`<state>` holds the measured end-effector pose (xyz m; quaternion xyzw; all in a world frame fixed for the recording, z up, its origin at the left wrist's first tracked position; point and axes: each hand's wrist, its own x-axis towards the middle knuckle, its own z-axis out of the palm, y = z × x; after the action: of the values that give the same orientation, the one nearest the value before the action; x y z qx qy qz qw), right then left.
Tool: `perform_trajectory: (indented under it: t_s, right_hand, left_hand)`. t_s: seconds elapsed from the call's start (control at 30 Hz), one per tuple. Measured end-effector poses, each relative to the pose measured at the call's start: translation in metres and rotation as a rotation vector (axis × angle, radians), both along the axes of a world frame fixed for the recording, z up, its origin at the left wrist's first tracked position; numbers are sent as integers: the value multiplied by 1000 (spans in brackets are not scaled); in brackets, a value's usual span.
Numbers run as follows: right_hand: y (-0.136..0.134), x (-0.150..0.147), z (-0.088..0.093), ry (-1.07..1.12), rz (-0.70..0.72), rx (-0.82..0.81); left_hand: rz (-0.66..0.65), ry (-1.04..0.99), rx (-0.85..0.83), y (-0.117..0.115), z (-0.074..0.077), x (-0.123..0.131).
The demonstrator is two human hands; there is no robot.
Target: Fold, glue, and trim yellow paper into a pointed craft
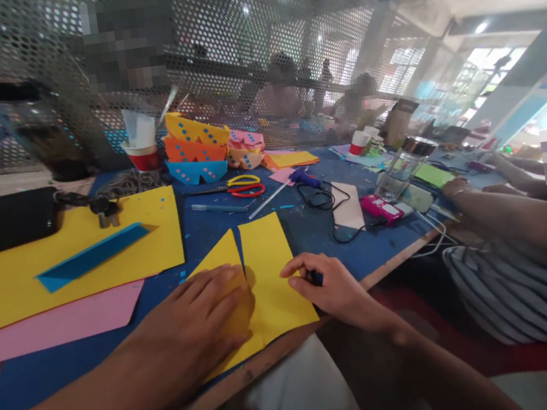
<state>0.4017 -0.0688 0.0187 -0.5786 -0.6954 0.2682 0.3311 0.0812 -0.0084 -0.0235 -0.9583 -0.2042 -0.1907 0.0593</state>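
A yellow paper sheet [265,260], partly folded with a triangular flap on its left, lies on the blue table [318,239] near the front edge. My left hand [202,318] lies flat on the paper's left part, fingers stretched out. My right hand [332,288] rests at the paper's right edge with fingers curled, pinching a small dark object I cannot make out.
Large yellow sheet [58,257] with a blue strip [91,256] and pink paper [52,321] lie left. Scissors [238,186], a pen [218,207], stacked paper crafts [196,151], a red cup [143,156], a black tablet [13,219], cables. Another person's arm [507,218] at right.
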Motion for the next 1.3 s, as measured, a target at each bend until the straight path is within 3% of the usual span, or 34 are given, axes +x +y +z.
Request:
perform_trajectory:
  t_s: [0.17,0.3,0.63,1.0,1.3]
  right_hand:
    - [4,-1,-4,26,-23,11]
    - [0,-1,-4,10,-26,32]
    - [1,-1,-6,-57,3,36]
    - [-1,2,-9,-83,8,93]
    - [-17,3,-3,-26,4,134]
  left_hand:
    - [-28,35,-54,-13,17,-2]
    - [-10,67,-6,-20,25,-4]
    - [-13,131,20,-23,26,0]
    - [11,138,-134,-24,33,-4]
    - [3,169,-92,-33,44,7]
